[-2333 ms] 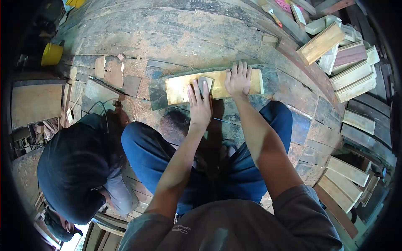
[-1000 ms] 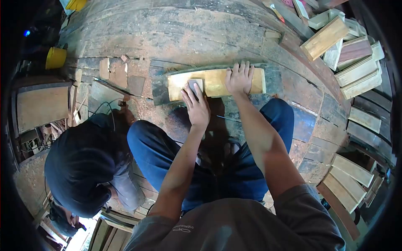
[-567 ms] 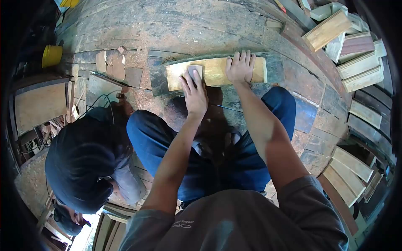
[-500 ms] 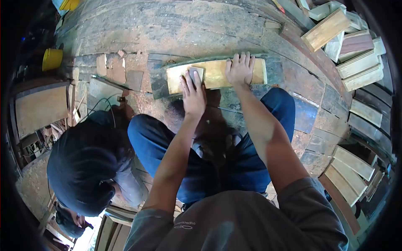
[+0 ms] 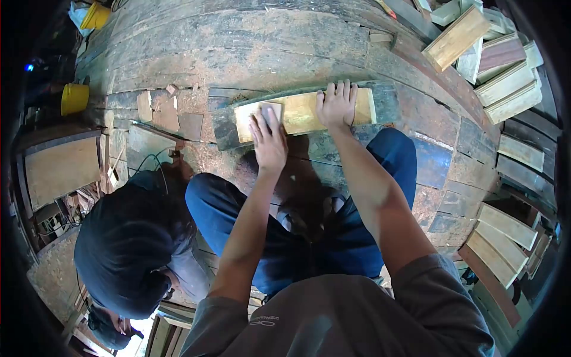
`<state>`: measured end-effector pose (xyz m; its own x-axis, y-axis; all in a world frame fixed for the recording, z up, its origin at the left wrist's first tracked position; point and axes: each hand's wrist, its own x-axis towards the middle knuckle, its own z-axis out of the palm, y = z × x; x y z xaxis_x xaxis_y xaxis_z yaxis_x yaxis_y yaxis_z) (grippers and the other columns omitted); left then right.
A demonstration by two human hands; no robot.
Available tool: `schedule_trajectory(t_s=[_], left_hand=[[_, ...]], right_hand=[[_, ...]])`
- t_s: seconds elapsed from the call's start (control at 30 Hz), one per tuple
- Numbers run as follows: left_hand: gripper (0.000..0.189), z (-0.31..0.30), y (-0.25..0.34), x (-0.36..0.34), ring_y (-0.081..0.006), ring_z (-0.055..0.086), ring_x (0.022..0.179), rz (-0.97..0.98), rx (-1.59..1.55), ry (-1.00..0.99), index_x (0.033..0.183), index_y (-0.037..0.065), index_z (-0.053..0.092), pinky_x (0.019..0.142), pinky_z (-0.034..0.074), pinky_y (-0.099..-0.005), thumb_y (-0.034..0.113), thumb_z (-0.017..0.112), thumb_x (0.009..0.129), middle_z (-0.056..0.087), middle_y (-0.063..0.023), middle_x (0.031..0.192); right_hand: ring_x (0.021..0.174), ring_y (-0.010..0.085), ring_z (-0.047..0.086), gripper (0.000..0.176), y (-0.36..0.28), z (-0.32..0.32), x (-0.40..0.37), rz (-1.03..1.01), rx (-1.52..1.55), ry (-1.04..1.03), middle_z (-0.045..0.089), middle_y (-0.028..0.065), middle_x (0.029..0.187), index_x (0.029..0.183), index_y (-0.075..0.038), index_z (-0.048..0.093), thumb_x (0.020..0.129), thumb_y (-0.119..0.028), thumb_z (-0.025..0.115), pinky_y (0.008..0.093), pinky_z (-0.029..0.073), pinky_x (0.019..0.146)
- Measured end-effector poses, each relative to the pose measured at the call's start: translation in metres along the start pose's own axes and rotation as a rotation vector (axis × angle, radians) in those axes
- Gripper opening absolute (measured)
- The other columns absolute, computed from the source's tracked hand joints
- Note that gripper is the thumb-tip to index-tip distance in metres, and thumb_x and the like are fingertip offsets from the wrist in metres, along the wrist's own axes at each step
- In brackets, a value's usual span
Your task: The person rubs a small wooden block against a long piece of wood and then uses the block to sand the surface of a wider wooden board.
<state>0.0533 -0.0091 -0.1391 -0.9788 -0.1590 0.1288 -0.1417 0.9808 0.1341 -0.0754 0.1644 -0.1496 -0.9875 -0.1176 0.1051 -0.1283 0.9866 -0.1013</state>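
Observation:
A pale wooden board lies flat on a darker plank on the floor in front of my knees. My left hand presses a small greyish-brown block against the board's left part, its fingers laid over the block. Near the board's right end, my right hand rests on the surface with its fingers spread towards the far edge.
A person in dark clothing crouches close on my left. Stacked wooden pieces fill the upper right, with more boards at lower right. A yellow bucket stands at the left, near scraps.
The block under my left hand has shifted slightly left along the board. My right hand stays near the right end. The whole view has moved a little.

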Motion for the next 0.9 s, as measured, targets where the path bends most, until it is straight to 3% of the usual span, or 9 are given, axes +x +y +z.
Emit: schedule_trajectory(t_s=[0.13,0.27,0.3,0.47,0.5,0.6,0.77,0.87,0.9], left_hand=[[0.072,0.011,-0.012,0.052,-0.06,0.021,0.145,-0.218,0.006,-0.002,0.158,-0.003,0.022,0.121,0.021,-0.0609,0.022,0.052,0.097,0.025,-0.0366,0.157],[0.072,0.003,-0.001,0.012,-0.0601,0.023,0.144,0.01,0.266,-0.138,0.158,-0.002,0.023,0.121,0.022,-0.0619,0.022,0.054,0.098,0.025,-0.0365,0.157],[0.071,0.009,0.011,-0.006,-0.0605,0.024,0.143,-0.079,-0.072,0.093,0.158,-0.001,0.023,0.12,0.025,-0.0631,0.021,0.055,0.099,0.026,-0.0361,0.156],[0.073,-0.008,0.005,0.0,-0.0611,0.023,0.144,0.107,-0.031,0.014,0.16,0.001,0.02,0.119,0.026,-0.0632,0.023,0.055,0.1,0.021,-0.0356,0.16],[0.074,-0.014,-0.002,0.017,-0.0617,0.023,0.144,0.065,-0.032,-0.103,0.16,0.002,0.019,0.119,0.025,-0.0629,0.024,0.055,0.099,0.02,-0.0363,0.16],[0.076,0.019,-0.019,0.071,-0.0627,0.02,0.145,-0.085,-0.011,0.072,0.161,0.002,0.017,0.12,0.022,-0.0633,0.028,0.052,0.098,0.023,-0.0368,0.159],[0.068,-0.005,-0.021,0.067,-0.0601,0.01,0.149,-0.114,-0.117,-0.097,0.151,0.0,0.035,0.121,0.015,-0.0642,0.033,0.053,0.096,0.022,-0.0306,0.162],[0.07,-0.011,-0.035,0.087,-0.051,0.005,0.153,0.036,0.109,-0.199,0.148,-0.009,0.038,0.127,0.002,-0.0577,0.038,0.048,0.098,0.019,-0.0262,0.165],[0.069,0.01,-0.035,0.089,-0.0484,0.002,0.154,0.013,-0.14,0.047,0.152,-0.005,0.037,0.126,0.002,-0.0603,0.04,0.044,0.1,0.014,-0.0205,0.169]], right_hand=[[0.145,0.0399,0.036,0.057,-0.001,-0.01,0.005,0.026,-0.016,-0.153,0.055,0.0236,0.141,0.128,0.001,0.059,0.099,-0.044,0.038,0.0556,0.012,0.124],[0.142,0.0402,0.039,0.054,-0.001,0.002,-0.001,0.011,-0.017,0.022,0.058,0.0242,0.137,0.122,0.001,0.062,0.098,-0.042,0.04,0.056,0.015,0.123],[0.14,0.0409,0.041,0.054,-0.003,-0.008,-0.001,0.007,-0.006,-0.025,0.058,0.0249,0.136,0.122,0.002,0.062,0.098,-0.042,0.041,0.0565,0.015,0.123],[0.141,0.0403,0.041,0.054,-0.003,-0.002,0.005,0.005,-0.016,0.009,0.058,0.0239,0.135,0.124,0.001,0.061,0.099,-0.042,0.041,0.0564,0.014,0.123],[0.142,0.0392,0.039,0.053,-0.004,-0.004,0.005,0.006,-0.029,0.0,0.058,0.0232,0.137,0.124,0.0,0.061,0.099,-0.043,0.041,0.0556,0.015,0.123],[0.14,0.0412,0.041,0.055,-0.002,-0.011,0.003,0.005,0.029,-0.044,0.058,0.0242,0.134,0.124,0.001,0.062,0.097,-0.043,0.042,0.0563,0.014,0.123],[0.14,0.041,0.041,0.056,-0.001,-0.01,0.0,0.004,0.021,-0.019,0.057,0.0245,0.137,0.123,0.001,0.062,0.096,-0.045,0.044,0.0554,0.015,0.123],[0.145,0.039,0.036,0.058,0.004,0.012,-0.007,-0.001,-0.015,-0.027,0.054,0.0181,0.145,0.139,-0.004,0.056,0.101,-0.043,0.038,0.0543,0.009,0.126],[0.146,0.0379,0.033,0.061,-0.001,-0.01,0.002,0.036,0.002,-0.274,0.049,0.0172,0.15,0.147,-0.003,0.049,0.103,-0.043,0.033,0.0544,0.006,0.127]])
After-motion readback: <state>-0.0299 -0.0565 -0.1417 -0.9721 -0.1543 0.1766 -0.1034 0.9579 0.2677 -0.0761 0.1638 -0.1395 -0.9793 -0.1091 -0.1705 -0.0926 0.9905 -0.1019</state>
